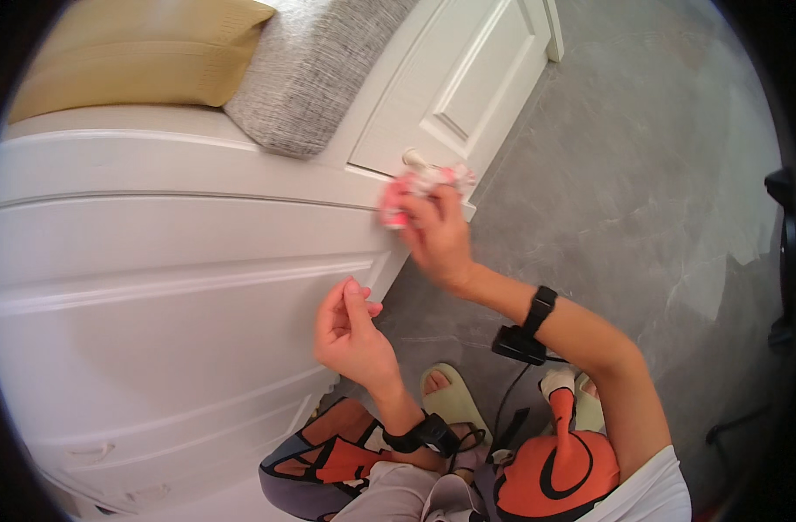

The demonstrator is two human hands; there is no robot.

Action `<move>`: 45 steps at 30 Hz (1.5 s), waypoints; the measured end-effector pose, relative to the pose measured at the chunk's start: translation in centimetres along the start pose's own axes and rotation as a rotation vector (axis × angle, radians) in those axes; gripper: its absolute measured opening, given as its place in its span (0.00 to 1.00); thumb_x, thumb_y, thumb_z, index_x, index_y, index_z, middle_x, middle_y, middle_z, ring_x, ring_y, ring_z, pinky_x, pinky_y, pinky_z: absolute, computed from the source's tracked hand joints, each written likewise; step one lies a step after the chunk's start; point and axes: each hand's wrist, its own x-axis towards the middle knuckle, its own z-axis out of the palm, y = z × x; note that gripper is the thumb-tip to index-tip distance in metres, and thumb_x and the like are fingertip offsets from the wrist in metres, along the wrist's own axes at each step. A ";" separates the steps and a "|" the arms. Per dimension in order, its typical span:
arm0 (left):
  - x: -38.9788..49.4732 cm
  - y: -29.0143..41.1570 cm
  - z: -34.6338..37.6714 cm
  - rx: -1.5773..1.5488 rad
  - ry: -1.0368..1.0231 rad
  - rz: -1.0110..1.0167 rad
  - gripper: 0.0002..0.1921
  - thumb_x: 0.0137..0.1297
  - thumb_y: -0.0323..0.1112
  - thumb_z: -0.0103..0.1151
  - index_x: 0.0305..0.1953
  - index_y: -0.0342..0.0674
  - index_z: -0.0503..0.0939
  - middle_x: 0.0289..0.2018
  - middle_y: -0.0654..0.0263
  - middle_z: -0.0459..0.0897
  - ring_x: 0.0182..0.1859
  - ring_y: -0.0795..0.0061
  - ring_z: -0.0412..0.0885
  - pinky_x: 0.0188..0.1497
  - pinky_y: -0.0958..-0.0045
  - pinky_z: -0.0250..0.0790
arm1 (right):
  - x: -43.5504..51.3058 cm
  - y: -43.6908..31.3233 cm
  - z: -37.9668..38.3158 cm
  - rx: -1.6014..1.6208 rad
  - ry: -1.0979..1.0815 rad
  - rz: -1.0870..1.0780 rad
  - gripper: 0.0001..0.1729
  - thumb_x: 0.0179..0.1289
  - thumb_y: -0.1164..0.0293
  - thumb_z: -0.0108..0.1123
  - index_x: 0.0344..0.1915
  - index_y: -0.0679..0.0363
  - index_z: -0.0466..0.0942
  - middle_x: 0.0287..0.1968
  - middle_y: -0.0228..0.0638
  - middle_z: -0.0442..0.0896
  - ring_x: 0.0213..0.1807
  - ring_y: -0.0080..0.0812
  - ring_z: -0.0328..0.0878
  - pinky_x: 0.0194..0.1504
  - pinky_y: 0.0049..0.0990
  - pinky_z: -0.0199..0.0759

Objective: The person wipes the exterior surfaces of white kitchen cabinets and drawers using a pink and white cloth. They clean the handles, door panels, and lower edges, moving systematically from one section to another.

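A pink and white cloth [395, 199] is bunched in the fingers of my right hand [439, 235]. The cloth lies against the corner of a white panelled cabinet [365, 153], just below a small pale knob [412, 157] on its door. My left hand [356, 333] is raised in front of the cabinet's side panel, lower and to the left of the right one. Its thumb and forefinger tips meet, and nothing shows between them. Black devices are strapped to both wrists.
A grey fabric cushion [306, 85] and a yellow cushion [136, 59] rest on the cabinet top. Grey marble-look floor [620, 163] extends to the right. My slippered feet are below, with a cable between them. Dark objects stand at the right edge.
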 end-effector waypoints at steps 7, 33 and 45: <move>0.1 1.0 -0.1 0.001 0.030 0.053 0.06 0.62 0.27 0.57 0.36 0.30 0.80 0.25 0.63 0.80 0.22 0.81 0.74 0.25 0.81 0.66 | 0.6 -1.0 1.6 0.037 0.032 -0.032 0.20 0.39 0.75 0.68 0.37 0.48 0.79 0.39 0.34 0.70 0.38 0.37 0.73 0.30 0.30 0.72; -1.6 2.1 2.3 0.059 -0.025 0.175 0.05 0.61 0.24 0.56 0.37 0.30 0.80 0.25 0.62 0.81 0.21 0.81 0.74 0.25 0.81 0.68 | -2.4 9.4 -2.7 0.236 -0.077 0.959 0.21 0.60 0.64 0.62 0.48 0.65 0.70 0.48 0.39 0.75 0.47 0.26 0.73 0.48 0.27 0.68; -1.5 0.7 2.6 0.101 -0.115 0.132 0.05 0.61 0.24 0.57 0.36 0.30 0.80 0.25 0.62 0.81 0.22 0.81 0.76 0.24 0.82 0.69 | 2.0 8.8 -3.8 0.347 0.094 0.935 0.20 0.59 0.68 0.62 0.49 0.65 0.71 0.43 0.36 0.77 0.45 0.29 0.75 0.46 0.28 0.70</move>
